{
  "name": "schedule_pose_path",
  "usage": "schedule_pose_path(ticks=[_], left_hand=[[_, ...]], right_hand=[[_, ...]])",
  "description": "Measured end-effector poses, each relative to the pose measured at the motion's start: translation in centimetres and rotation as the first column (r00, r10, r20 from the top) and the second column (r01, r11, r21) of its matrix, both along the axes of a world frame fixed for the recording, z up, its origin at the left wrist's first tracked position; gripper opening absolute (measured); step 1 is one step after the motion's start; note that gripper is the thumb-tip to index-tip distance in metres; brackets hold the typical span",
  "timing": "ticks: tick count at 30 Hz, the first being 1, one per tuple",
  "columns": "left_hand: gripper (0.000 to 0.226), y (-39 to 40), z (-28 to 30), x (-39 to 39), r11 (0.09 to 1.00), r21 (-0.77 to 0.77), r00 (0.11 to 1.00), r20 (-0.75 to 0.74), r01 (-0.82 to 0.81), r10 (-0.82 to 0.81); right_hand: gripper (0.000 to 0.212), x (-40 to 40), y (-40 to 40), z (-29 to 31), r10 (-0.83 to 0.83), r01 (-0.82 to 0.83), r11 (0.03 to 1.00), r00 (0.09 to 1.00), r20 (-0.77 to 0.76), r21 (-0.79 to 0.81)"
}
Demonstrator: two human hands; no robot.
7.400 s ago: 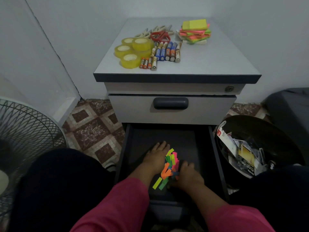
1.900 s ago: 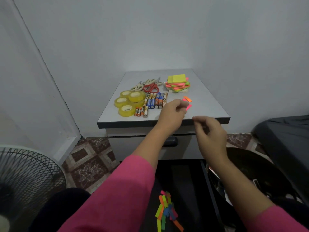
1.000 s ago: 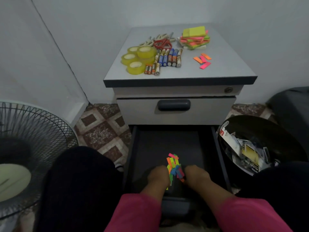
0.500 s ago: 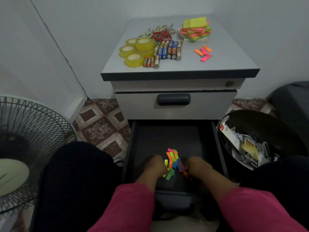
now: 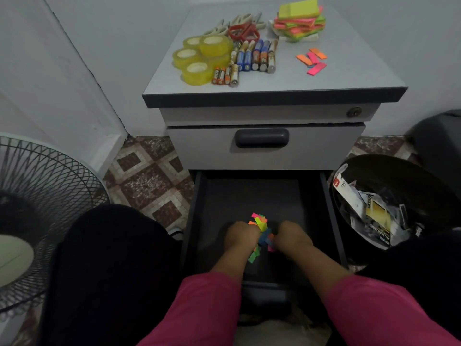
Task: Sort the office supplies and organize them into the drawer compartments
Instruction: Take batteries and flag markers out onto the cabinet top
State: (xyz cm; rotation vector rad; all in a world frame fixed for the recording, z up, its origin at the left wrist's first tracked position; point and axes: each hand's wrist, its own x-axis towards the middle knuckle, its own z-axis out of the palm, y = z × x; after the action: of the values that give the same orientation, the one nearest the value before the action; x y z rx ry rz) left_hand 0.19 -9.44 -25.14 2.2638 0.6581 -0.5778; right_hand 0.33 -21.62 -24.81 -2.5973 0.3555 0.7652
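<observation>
At the far left edge stands a floor fan (image 5: 37, 211) with a dark wire grille, on a patterned tile floor (image 5: 147, 181), and a dark-clad knee (image 5: 107, 258) fills the near left. In the open bottom drawer (image 5: 252, 196) of the cabinet (image 5: 264, 156), the left hand (image 5: 240, 236) lies knuckles up with its fingers curled into the left side of a loose pile of small coloured sticky tabs (image 5: 260, 232); the right hand (image 5: 291, 236) is curled the same way against the pile's right side. The tabs sit squeezed between the two hands, touching both, with a few pink, green and orange ends fanning out on the far side and a few green ones sticking out near the left wrist. Whether the fingertips pinch single tabs cannot be told, since they are hidden under the knuckles. Both arms wear pink sleeves (image 5: 207, 308). The pile rests on the drawer's dark floor, toward its near end. Above, the middle drawer is closed, its dark handle (image 5: 262, 137) centred. On the grey cabinet top (image 5: 349, 78), from left to right, lie yellow tape rolls (image 5: 199, 59), a row of batteries (image 5: 249, 59) with scissors (image 5: 243, 29) beyond them, a stack of sticky notes (image 5: 299, 20) at the far right, and a few loose pink and orange tabs (image 5: 313, 61) nearer. A round lock (image 5: 354, 112) shows below the top's right edge. To the right of the drawer stands a dark bin (image 5: 389, 171) holding crumpled packaging.
</observation>
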Motion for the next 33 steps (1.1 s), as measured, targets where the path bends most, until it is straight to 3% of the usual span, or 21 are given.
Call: schedule_pose_path(ticks=[4,7,15,27,30,33], left_hand=[[0.036,-0.5,-0.9,-0.5,0.990,0.085,0.993,0.043,0.110,-0.114],[0.033,-0.6,-0.9,-0.7,0.974,0.164,0.986,0.036,0.154,-0.162],[0.030,-0.4,-1.3,-0.5,0.991,0.100,0.995,0.030,0.092,-0.095],[0.018,0.5,-0.1,-0.3,0.996,-0.087,0.999,0.044,-0.021,0.025],[0.009,0.3,0.8,-0.2,0.969,-0.230,0.988,0.104,-0.088,0.115],[0.025,0.5,1.7,0.2,0.896,-0.404,0.952,0.152,-0.185,0.265]], right_hand=[[0.044,-0.6,0.7,-0.8,0.036,-0.037,0.999,0.996,0.079,0.008],[0.039,-0.9,0.7,-0.8,0.085,-0.081,0.996,0.993,0.088,-0.045],[0.020,-1.1,0.4,-0.5,-0.015,0.012,0.999,0.996,0.086,0.035],[0.025,-1.0,-1.5,1.5,-0.187,0.173,0.973,0.979,0.078,0.151],[0.026,-0.9,-1.8,2.4,-0.239,0.209,0.949,0.965,0.109,0.235],[0.023,-0.4,-1.6,3.6,-0.279,0.229,0.929,0.950,0.143,0.291]])
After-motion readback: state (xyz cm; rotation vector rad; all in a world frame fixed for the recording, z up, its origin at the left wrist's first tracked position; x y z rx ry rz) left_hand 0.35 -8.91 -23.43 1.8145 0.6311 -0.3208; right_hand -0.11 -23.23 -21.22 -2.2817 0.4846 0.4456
